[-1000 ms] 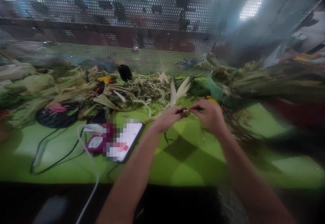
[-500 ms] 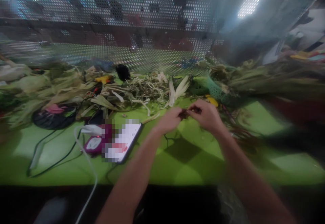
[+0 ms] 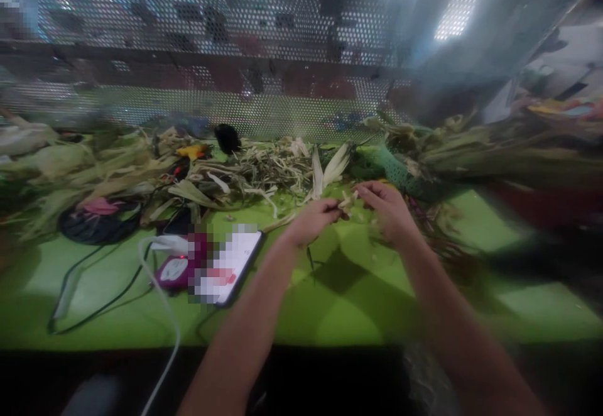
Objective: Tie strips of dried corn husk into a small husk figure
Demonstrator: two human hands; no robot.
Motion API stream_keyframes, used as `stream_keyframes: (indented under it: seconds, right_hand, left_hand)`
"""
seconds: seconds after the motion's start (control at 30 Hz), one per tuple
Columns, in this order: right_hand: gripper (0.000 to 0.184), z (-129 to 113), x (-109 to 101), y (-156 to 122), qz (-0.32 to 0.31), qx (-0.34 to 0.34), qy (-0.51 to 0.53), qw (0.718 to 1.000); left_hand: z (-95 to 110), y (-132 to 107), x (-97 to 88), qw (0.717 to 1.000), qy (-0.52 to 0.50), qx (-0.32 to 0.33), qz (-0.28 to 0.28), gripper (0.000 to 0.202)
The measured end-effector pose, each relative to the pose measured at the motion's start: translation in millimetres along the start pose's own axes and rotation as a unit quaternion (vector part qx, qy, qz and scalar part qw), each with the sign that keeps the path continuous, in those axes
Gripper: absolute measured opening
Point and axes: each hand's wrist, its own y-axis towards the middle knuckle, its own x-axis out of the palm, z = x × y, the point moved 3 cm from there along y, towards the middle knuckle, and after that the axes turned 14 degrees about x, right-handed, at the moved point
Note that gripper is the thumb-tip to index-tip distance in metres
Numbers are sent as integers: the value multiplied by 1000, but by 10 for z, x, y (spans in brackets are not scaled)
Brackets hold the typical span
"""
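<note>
My left hand (image 3: 316,221) pinches a small pale-yellow flower-like piece (image 3: 347,205), which looks made of dried corn husk. A thin dark stem (image 3: 309,257) hangs below this hand, probably part of the same piece. My right hand (image 3: 385,207) is closed in a pinch at the piece's right edge, thumb and forefinger touching a petal tip. Just beyond the hands, two wide pale corn husk leaves (image 3: 333,168) stand up from a heap of dry husk strips (image 3: 277,161).
A phone (image 3: 238,265) lies left of my forearm beside a purple power bank (image 3: 183,271) with a white cable (image 3: 175,322). A green perforated basket (image 3: 398,168) and long husks (image 3: 509,142) are at right. Behind the green table (image 3: 330,322) rises a perforated metal panel (image 3: 292,102).
My right hand has turned and shifted slightly right and up, its fingertips parting from my left hand's. The pale flower-like piece now shows between the hands.
</note>
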Motion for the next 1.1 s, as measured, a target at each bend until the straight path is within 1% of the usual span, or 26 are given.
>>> stream_keyframes:
  seconds: [0.1, 0.27, 0.37, 0.5, 0.57, 0.67, 0.7, 0.77, 0.87, 0.97, 1.1]
  right_hand:
    - [28, 47, -3, 25, -8, 27, 26, 999]
    - [28, 78, -28, 36, 42, 40, 62, 996]
    - [27, 68, -33, 40, 53, 42, 78, 995]
    - [23, 45, -38, 34, 80, 21, 77, 994]
    - [21, 22, -48, 11, 103, -6, 54, 993]
    - [25, -15, -48, -46, 134, -49, -11, 990]
    - [23, -23, -32, -63, 132, -60, -36, 989]
    - [21, -27, 29, -87, 102, -82, -85, 988]
    - [18, -18, 129, -101, 55, -109, -125, 985]
    - [15, -2, 151, -90, 52, -100, -102, 988]
    - [16, 18, 106, -65, 53, -40, -32, 997]
  left_hand:
    - [10, -4, -2, 1000, -24, 3, 4, 25]
    - [23, -16, 4, 999, -32, 10, -30, 24]
    - [35, -21, 3, 999, -44, 6, -28, 21]
    - [29, -21, 9, 998, -61, 2, -7, 18]
    - [3, -13, -1, 997, -68, 8, 23, 18]
    - [-49, 12, -30, 994, -79, 22, 73, 22]
    - [-63, 22, -36, 993, -83, 26, 83, 25]
    - [-77, 40, -42, 991, -90, 35, 95, 30]
    - [-58, 50, -32, 990, -89, 38, 105, 29]
    - [-17, 45, -2, 989, -104, 32, 105, 25]
    - [-23, 27, 3, 982, -139, -3, 127, 33]
